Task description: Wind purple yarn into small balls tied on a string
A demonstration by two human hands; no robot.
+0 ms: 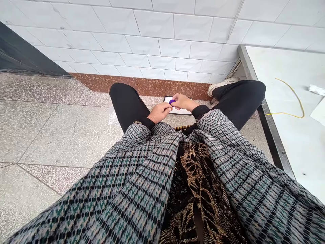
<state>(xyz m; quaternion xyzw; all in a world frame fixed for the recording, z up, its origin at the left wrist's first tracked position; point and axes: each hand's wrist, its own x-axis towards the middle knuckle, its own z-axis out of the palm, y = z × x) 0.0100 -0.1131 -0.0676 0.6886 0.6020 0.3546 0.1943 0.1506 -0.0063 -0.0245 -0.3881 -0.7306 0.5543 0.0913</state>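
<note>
Between my hands is a small round purple thing (171, 101), too small in view to tell its kind. My right hand (183, 102) is closed with its fingertips pinched on it from the right. From the left, the closed fingers of my left hand (159, 112) meet its lower edge, and the two hands' fingertips nearly touch. Beneath them lies a flat white piece with a dark border (186, 110), low near the floor and partly covered by my hands.
My knees, in black trousers, spread on both sides. To the right stands a white-topped table (284, 142) with a metal edge, bearing a bent yellow strip (302, 105) and a crumpled white piece (317, 89). Clear plastic (113, 116) lies on the floor. A tiled wall (154, 25) rises ahead.
</note>
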